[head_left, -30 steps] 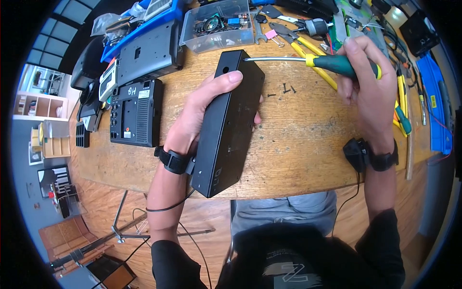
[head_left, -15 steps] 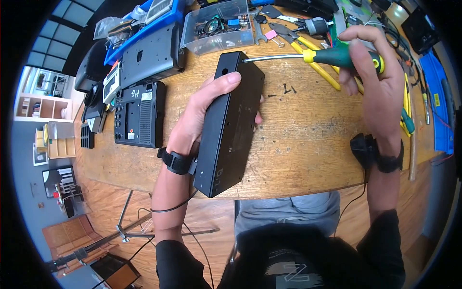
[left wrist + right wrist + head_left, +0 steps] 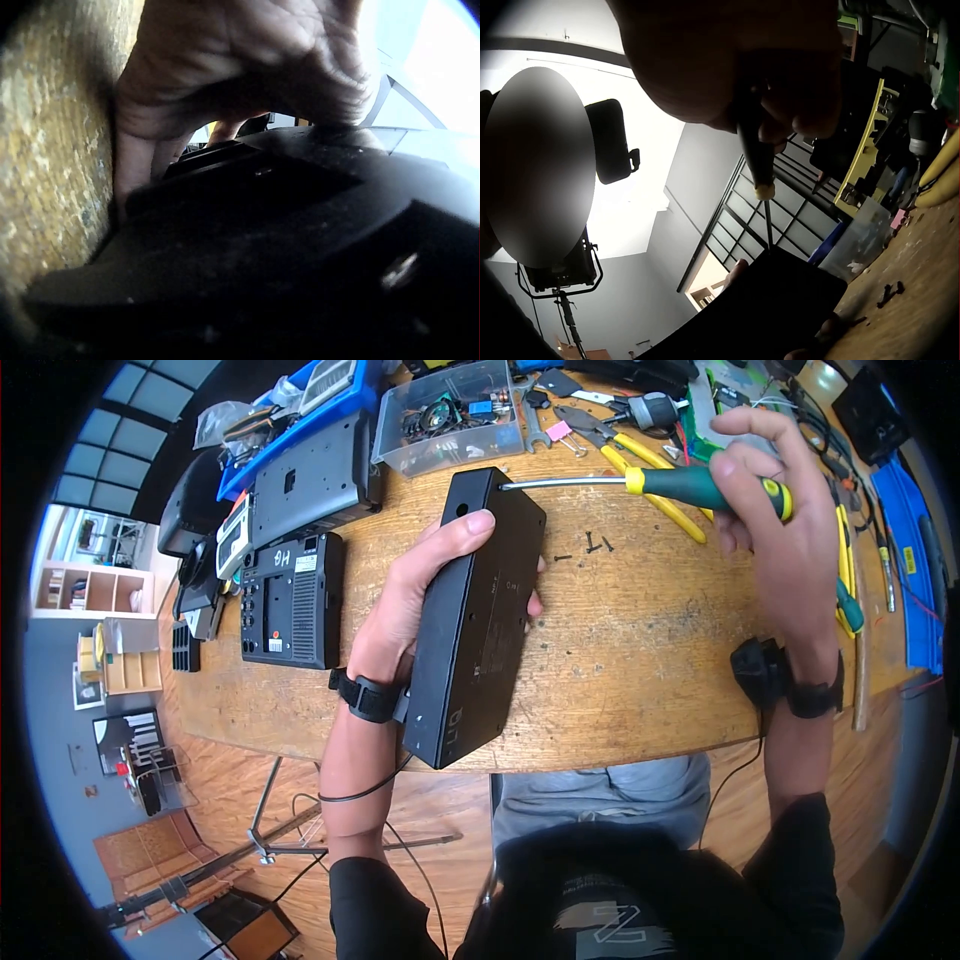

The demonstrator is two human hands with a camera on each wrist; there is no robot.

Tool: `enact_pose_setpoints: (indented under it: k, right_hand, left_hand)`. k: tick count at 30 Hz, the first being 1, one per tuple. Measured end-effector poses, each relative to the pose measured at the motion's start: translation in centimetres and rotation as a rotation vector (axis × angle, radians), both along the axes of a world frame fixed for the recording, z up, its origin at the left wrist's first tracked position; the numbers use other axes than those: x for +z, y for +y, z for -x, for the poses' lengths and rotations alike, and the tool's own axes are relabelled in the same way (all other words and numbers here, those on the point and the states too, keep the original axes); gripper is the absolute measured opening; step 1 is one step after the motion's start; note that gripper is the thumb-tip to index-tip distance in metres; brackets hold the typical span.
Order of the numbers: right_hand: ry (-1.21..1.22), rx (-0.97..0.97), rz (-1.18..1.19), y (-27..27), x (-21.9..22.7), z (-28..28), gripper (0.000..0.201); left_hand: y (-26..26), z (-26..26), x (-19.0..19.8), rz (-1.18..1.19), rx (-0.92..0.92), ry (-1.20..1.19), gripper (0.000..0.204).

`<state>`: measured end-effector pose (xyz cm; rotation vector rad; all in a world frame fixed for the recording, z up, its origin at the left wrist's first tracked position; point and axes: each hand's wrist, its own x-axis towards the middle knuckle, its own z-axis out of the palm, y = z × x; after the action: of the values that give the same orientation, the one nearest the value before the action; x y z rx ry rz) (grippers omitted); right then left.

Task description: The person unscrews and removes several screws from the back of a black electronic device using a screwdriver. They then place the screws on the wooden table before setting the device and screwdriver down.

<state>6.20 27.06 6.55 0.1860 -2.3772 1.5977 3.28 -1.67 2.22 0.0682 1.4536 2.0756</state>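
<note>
The table (image 3: 620, 680) spreads under both my hands, its worn wood showing widely between them. Well beyond my left fingers, off to their left, is the blue bin (image 3: 366, 392), loaded with bags and parts; the dark panel (image 3: 310, 470) lies on the near side of it. In my left hand (image 3: 410, 575) is the box (image 3: 475, 620), long, black and tilted, its near end reaching back past my wrist. That hand is clamped on it, thumb over the upper face near the far end, other fingers wrapped beneath with tips peeping out on the right. The unit (image 3: 312, 600) lies left of my left wrist, apart from it. Out past my left thumb stands the clear tub (image 3: 440, 457) of electronic bits. My right hand (image 3: 785, 535) is curled round the screwdriver (image 3: 690, 484), thumb against its green handle and forefinger arched away; the blade meets the box near its far corner, though how deep the tip sits I cannot tell. Beyond that handle lie the yellow pliers (image 3: 675, 513). Farther out between my hands are the wrench (image 3: 533, 422) and the pink clip (image 3: 560, 431). Closer in, near my left fingertips, lie a few screws (image 3: 597, 544).
</note>
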Motion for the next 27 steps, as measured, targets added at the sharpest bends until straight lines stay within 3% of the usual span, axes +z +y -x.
enact_pose_setpoints:
  k: [2, 4, 6, 9, 12, 15, 17, 19, 23, 27]
  right_hand:
    - [0.258, 0.012, 0.049, -1.1, -1.0, 0.7, 0.031]
    - [0.328, 0.012, 0.078, -1.3, -1.3, 0.8, 0.031]
    - [0.213, 0.005, 0.089, -1.2, -0.9, 0.5, 0.031]
    - [-0.152, 0.106, 0.171, -0.5, 1.3, 0.0, 0.035]
    - [0.103, 0.102, 0.098, -0.5, -0.2, 0.1, 0.031]
    - [0.151, 0.114, 0.253, -1.0, -0.6, 0.3, 0.028]
    - [-0.067, 0.146, 0.337, -0.3, 0.5, 0.5, 0.028]
    - [-0.13, 0.141, 0.342, 0.0, 0.7, 0.4, 0.028]
    - [0.098, 0.086, 0.302, -1.1, -0.6, 0.3, 0.027]
    - [0.005, 0.119, 0.413, -0.9, -0.1, 0.4, 0.031]
  left_hand:
    - [0.0, 0.1, 0.0, -0.009, -0.007, -0.002, 0.062]
    - [0.0, 0.1, 0.0, -0.014, -0.013, -0.006, 0.062]
    - [0.0, 0.1, 0.1, -0.017, -0.011, -0.009, 0.063]
    - [0.0, 0.1, 0.2, -0.013, -0.014, -0.015, 0.063]
    - [0.0, 0.2, 0.0, 0.006, -0.019, 0.004, 0.064]
    - [-0.1, 0.1, 0.0, -0.005, -0.013, -0.023, 0.063]
    - [-0.1, 0.1, 0.0, -0.017, -0.016, -0.022, 0.063]
    - [0.0, 0.2, -0.1, -0.026, -0.029, -0.016, 0.063]
    - [0.0, 0.2, -0.1, -0.02, -0.024, 0.001, 0.061]
    - [-0.1, 0.2, -0.2, -0.021, -0.024, 0.003, 0.06]
